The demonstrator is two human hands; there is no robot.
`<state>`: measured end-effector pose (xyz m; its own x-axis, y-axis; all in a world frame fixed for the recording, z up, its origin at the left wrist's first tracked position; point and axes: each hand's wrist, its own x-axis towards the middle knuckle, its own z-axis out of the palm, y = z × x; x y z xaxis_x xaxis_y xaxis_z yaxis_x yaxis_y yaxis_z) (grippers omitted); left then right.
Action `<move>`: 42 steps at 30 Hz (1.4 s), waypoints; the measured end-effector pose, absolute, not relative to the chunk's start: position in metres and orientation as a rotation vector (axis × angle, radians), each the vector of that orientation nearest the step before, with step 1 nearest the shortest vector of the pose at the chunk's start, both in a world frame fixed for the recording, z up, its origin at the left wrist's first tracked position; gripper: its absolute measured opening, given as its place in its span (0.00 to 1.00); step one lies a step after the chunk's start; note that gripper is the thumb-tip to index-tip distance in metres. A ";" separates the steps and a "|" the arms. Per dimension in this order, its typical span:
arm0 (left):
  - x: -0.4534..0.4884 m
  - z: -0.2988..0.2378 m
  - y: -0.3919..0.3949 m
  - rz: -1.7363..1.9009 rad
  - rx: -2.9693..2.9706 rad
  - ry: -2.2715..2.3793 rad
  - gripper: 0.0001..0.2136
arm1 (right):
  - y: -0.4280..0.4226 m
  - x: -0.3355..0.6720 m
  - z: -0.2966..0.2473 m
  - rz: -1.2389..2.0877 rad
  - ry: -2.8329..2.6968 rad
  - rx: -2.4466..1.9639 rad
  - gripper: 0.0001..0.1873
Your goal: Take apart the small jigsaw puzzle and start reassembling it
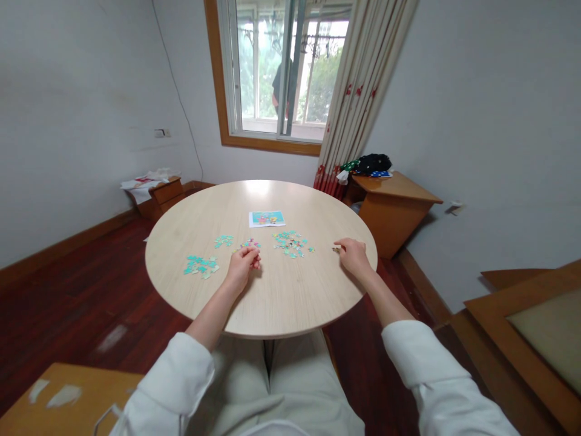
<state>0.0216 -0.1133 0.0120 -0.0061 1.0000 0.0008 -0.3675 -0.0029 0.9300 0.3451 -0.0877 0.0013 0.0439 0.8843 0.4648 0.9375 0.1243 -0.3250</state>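
Holding my left hand [240, 270] over the tabletop [290, 303], I have its fingers bunched close to the thumb, just beside a small cluster of pink-tinged pieces [249, 243] partly hidden by it; I cannot tell whether a piece is clamped among them. My right hand [354, 257] is well apart, near the right edge, its fingers at a small dark piece [336, 249]; whether I pinch it or merely touch it, I cannot tell either.

The jigsaw pieces lie loose in separate groups: a turquoise pile [200, 266] at the left, a smaller turquoise cluster [223, 241] beyond it, and a mixed pile [291, 243] between my hands. I judge them to be thin card: nearly weightless, stiff enough to keep flat, yet apt to bend or fray at the narrow tabs if squeezed. Their printed faces are probably smooth and somewhat slippery, and a flat piece offers little to hold, so I would take opposite cut edges between thumb and forefinger, or tip one side up with a nail.

Farther off lies a printed sheet [267, 218], rectangular, pale-bordered, likely paper and easily creased. The tabletop is round, pale and hard-looking, with fine wood grain and a bright sheen towards the window [261, 72]
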 end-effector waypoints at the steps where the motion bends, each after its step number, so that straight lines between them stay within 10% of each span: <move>1: 0.022 0.012 -0.113 1.370 0.925 0.932 0.15 | -0.091 0.349 -0.002 -0.157 -1.842 -1.770 0.16; 42: 0.023 0.015 -0.116 1.388 0.922 0.986 0.14 | -0.075 0.353 -0.019 -0.119 -1.871 -1.728 0.11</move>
<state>0.0229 -0.1156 0.0149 -0.0491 0.9987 -0.0120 -0.3403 -0.0054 0.9403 0.3532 -0.0749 -0.0186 0.0107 0.8840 0.4674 0.9362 0.1554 -0.3153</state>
